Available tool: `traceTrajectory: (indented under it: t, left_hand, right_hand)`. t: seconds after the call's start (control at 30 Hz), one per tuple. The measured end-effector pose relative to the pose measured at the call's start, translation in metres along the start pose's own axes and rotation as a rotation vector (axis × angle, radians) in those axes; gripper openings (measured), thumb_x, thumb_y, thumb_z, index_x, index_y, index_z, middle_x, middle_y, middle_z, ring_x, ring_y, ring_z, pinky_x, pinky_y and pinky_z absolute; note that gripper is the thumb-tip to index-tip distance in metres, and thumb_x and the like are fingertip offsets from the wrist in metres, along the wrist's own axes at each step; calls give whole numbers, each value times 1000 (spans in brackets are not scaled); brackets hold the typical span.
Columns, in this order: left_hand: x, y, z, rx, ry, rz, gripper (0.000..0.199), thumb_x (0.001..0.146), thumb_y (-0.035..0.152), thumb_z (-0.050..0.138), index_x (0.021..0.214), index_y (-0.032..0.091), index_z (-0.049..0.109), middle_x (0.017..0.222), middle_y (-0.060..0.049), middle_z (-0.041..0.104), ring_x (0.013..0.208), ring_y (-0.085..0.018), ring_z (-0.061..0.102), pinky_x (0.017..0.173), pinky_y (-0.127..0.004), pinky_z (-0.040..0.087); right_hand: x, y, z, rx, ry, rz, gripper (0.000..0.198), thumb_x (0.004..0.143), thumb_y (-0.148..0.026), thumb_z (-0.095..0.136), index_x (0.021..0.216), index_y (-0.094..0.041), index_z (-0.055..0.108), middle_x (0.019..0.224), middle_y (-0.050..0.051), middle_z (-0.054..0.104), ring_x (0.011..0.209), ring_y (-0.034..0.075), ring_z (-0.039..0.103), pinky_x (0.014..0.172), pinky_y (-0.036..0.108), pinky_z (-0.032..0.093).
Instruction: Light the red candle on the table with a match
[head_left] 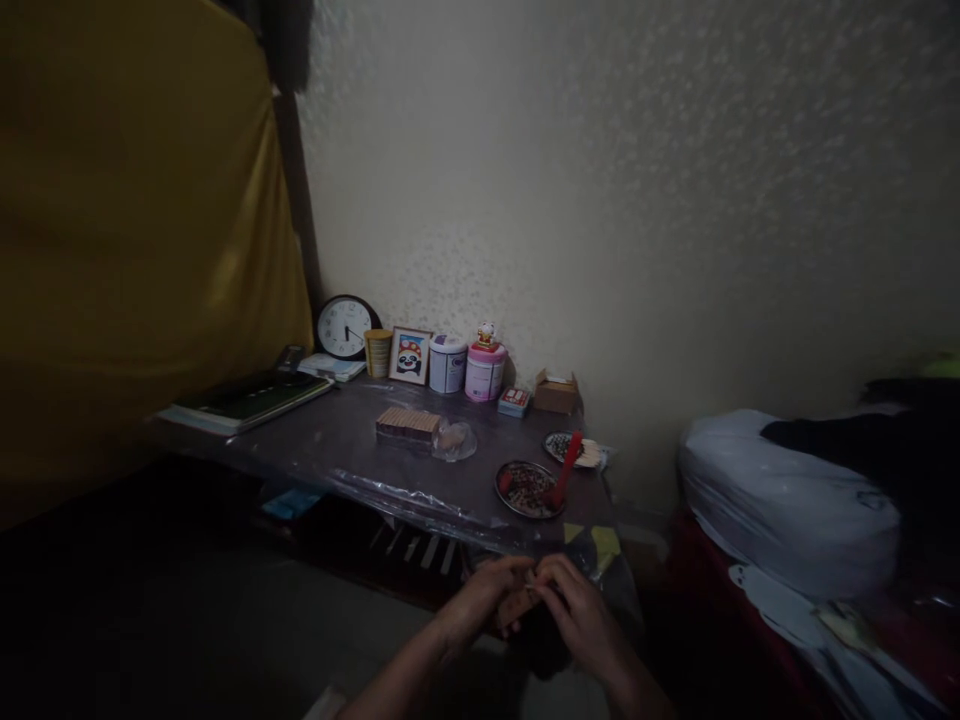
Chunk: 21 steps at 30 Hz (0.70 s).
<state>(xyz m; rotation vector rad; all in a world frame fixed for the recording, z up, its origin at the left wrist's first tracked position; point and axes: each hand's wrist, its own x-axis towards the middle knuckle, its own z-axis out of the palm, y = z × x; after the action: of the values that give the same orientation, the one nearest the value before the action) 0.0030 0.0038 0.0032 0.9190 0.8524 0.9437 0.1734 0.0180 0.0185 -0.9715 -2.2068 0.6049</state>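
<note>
Just in front of the table's near edge, my left hand [489, 592] is closed around a small flat brown piece [517, 606], reddish-brown with darker marks. It looks like a small cardboard or wooden piece, but the dim light hides its exact kind. My right hand [574, 605] meets it from the other side with fingers pinched together at its top edge. Something small and pale shows between the fingertips, too small to name. Beyond the hands lies a round plate [527, 490] of small mixed beads or seeds, with a red spoon [568, 468] resting in it.
Behind that sits a second plate [559, 447] with pale sticks [592, 453]. A stack of thin brown-edged pieces [409, 424] lies mid-table beside a clear plastic lid [455, 440]. A clock [347, 326], tins [448, 365] and a small carton [556, 392] line the wall.
</note>
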Motion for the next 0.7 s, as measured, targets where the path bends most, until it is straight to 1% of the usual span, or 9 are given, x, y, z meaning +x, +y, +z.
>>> traceTrajectory:
  t: [0.1,0.17,0.27,0.33,0.4,0.53,0.63,0.7]
  left_hand:
    - [0,0,-1,-15,52,5,56,63,34,51,116,15,53,82,-3,64,47,-10,51,46,-22,35]
    - [-3,3,0,-22,66,1,57,64,33,51,118,17,52,84,-4,65,47,-9,51,46,-22,35]
    - [-8,10,3,-60,63,23,55,66,32,52,119,17,52,87,-5,65,47,-9,52,46,-22,35]
    - [-12,14,6,-119,54,67,55,67,31,53,120,17,52,89,-5,64,49,-9,53,47,-22,36]
    - [-14,17,7,-180,49,118,54,68,31,55,120,16,52,89,-6,64,50,-10,53,47,-22,37]
    - [-15,19,8,-267,49,177,48,71,27,53,118,16,54,93,-7,64,53,-10,55,49,-22,39]
    - [-16,20,7,-319,45,183,45,73,24,52,117,16,56,102,-9,64,56,-10,56,51,-23,41]
    - [-17,21,6,-367,39,170,43,75,22,51,117,17,56,104,-9,64,58,-10,58,54,-22,42]
  right_hand:
    - [0,3,1,-1,74,28,16,88,-20,42,77,-23,53,77,0,56,74,16,56,70,26,43]
    - [1,4,0,17,115,54,16,87,-21,44,76,-23,55,75,0,57,73,16,57,68,26,44]
    - [4,5,-4,148,210,122,15,86,-30,48,83,-24,61,84,3,60,81,18,60,72,28,49]
    - [5,5,-7,260,273,167,22,84,-38,50,92,-24,65,89,4,61,84,19,61,74,30,52]
    - [7,4,-10,339,306,216,29,81,-46,53,94,-24,67,91,5,62,81,20,63,72,31,54]
    - [9,-2,-13,441,355,345,36,71,-55,62,83,-22,69,80,4,65,70,20,64,68,32,55]
    - [9,-8,-13,464,372,394,36,68,-56,64,76,-20,67,71,2,65,64,20,64,63,31,54]
    - [9,-11,-14,481,375,418,35,67,-55,66,73,-20,66,68,2,65,63,19,64,61,30,53]
